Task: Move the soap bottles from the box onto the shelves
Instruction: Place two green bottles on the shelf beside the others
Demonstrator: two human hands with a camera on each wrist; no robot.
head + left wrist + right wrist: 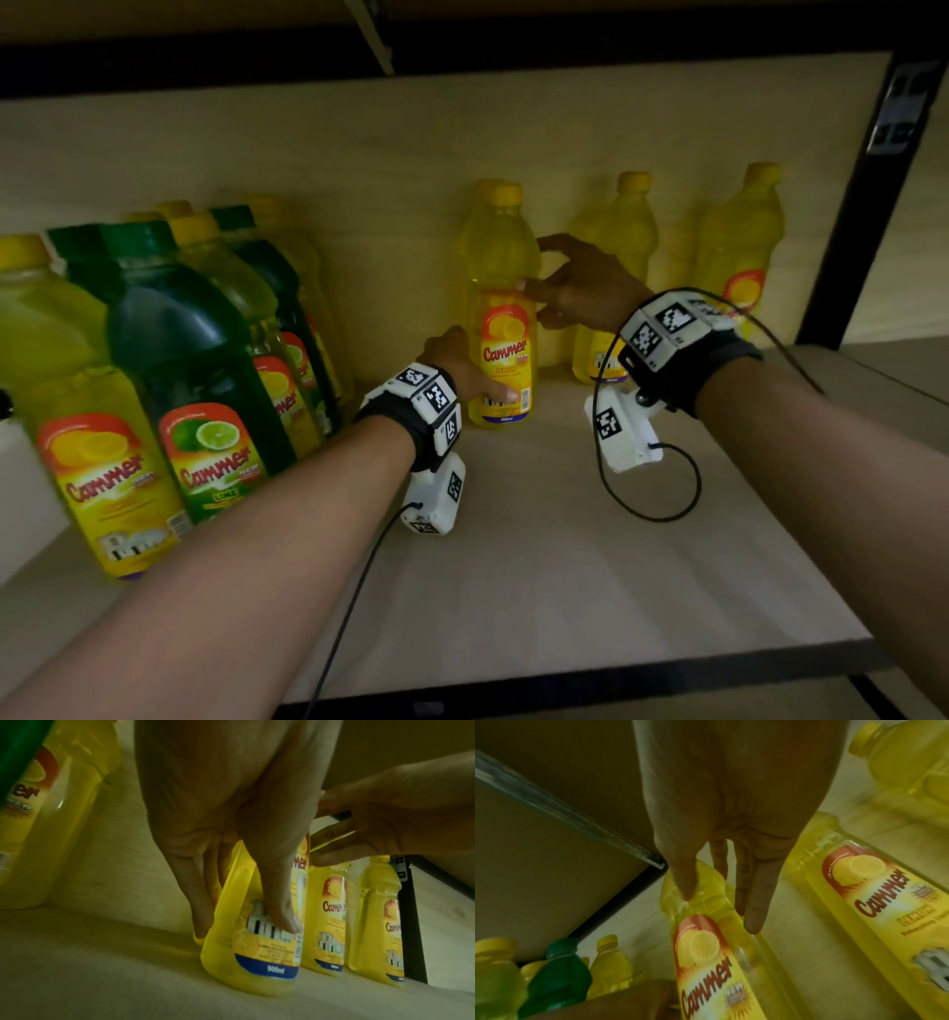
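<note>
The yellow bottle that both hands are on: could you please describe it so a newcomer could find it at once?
On the wooden shelf, right of the crowded green-and-yellow cluster, stands a yellow lemon bottle. Unlike the two yellow bottles further right by the back wall, it has the left hand at its base and the right hand at its shoulder.

The soap bottles (502, 308) are see-through glossy plastic with shiny printed labels – same for the green ones (195, 360). The shelf (565, 565) looks like matt pale wood laminate (faint grain), framed by dark metal uprights (868, 205).
</note>
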